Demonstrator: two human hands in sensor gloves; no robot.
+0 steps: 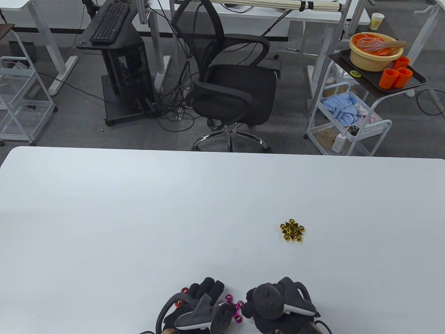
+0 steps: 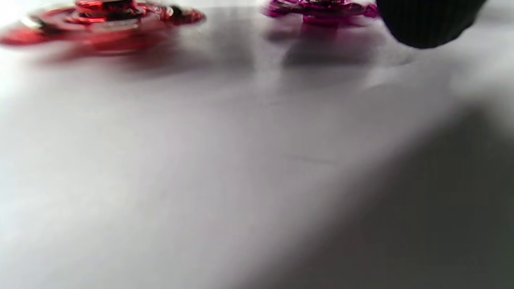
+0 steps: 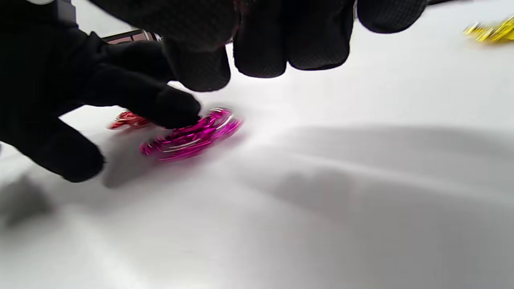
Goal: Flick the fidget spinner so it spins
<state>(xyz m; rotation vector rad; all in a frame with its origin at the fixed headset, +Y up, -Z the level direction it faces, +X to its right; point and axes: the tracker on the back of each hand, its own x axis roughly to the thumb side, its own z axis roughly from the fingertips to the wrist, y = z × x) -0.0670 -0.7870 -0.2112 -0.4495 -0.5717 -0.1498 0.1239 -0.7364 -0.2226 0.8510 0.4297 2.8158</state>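
White table (image 1: pixel 139 208) fills the near ground, and both hands sit at its near edge: left hand (image 1: pixel 200 304), right hand (image 1: pixel 278 306), with the pink spinner (image 1: pixel 233 308) flat on the table in the gap between them. In the right wrist view that spinner is streaked into rings, so it looks to be turning, with a left fingertip (image 3: pixel 176 108) planted on its hub and the other left fingers spread. The right hand hangs just above, fingers loosely curled and side by side, gripping nothing. My read: the flick is under way or just landed, and next calls for a clean sideways brush on a lobe while the hub stays pinned. The left wrist view alone shows the red spinner (image 2: pixel 104 20) clearly, also blurred. Only the table view shows the gold spinner (image 1: pixel 292 230) whole, lying well apart.
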